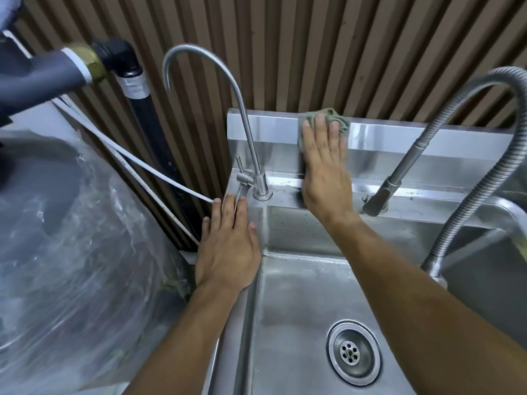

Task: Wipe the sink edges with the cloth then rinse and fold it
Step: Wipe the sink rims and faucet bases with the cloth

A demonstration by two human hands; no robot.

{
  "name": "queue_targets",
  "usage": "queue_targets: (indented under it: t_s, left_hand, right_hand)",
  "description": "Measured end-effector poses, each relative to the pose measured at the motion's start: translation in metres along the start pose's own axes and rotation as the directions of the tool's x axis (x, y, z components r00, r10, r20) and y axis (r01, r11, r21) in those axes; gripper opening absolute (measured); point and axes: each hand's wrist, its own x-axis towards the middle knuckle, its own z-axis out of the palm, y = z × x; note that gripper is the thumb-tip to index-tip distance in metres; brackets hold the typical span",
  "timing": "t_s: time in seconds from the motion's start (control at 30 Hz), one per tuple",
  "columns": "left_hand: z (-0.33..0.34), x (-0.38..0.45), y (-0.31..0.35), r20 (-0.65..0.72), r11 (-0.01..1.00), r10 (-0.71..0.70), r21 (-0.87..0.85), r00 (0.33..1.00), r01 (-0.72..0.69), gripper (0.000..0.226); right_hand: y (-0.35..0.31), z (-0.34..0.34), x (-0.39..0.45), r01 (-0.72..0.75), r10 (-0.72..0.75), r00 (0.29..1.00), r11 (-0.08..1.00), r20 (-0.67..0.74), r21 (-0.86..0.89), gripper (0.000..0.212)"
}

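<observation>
The right hand [325,163] lies flat, fingers straight and close together, pressing the cloth [339,121] against the splashback [427,138] of the sink [299,295]. The grey-green cloth is bunched under the fingertips at the splashback's top edge, and it shows above and on both sides of the fingers. The heel of the hand reaches down to the back ledge.

The left hand [228,246] rests palm down on the sink's left rim, fingers straight and slightly spread, holding nothing. Its fingertips lie just beside the base of the tap [242,109], a thin gooseneck that rises from the back left corner and curves over to the left. The tap's small lever [241,169] stands just above those fingertips.

To the right of the wiping hand, a spray head [399,178] leans against the ledge, on a ribbed hose [470,195] that arches up and comes back down at the sink's right side. The tap and spray head flank the cloth, each well apart from it.

The drain [353,352] sits in the basin floor between the forearms. Left of the sink stands a large bin [71,252] wrapped in clear plastic, blurred, so what is in it cannot be told. White tubes [159,178] run from the upper left down towards the left hand. A black pipe [154,124] stands against the slatted wall [313,52].
</observation>
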Motion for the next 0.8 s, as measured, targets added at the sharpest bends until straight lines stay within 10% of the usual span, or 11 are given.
queue_targets:
  t_s: [0.27, 0.43, 0.5, 0.8]
  left_hand:
    - [0.003, 0.002, -0.003, 0.004, 1.0, 0.003, -0.003, 1.0, -0.003, 0.062]
    - [0.004, 0.003, -0.001, -0.013, 0.997, 0.009, 0.073, 1.0, -0.008, 0.062]
    - [0.003, 0.006, 0.0, -0.002, 0.995, 0.026, 0.092, 1.0, -0.026, 0.063]
    - [0.002, 0.003, -0.002, 0.026, 0.996, 0.059, 0.071, 0.998, -0.061, 0.062]
  right_hand:
    - [-0.015, 0.017, 0.033, 0.399, -0.395, 0.916, 0.915, 0.069, -0.059, 0.085]
    - [0.012, 0.006, -0.011, -0.246, 0.269, 0.951, 0.957, -0.15, 0.156, 0.089]
    - [0.016, 0.006, -0.014, -0.296, 0.323, 0.936, 0.936, -0.136, 0.189, 0.074]
    - [-0.014, -0.004, 0.011, 0.141, -0.17, 0.982, 0.948, 0.079, 0.285, 0.07]
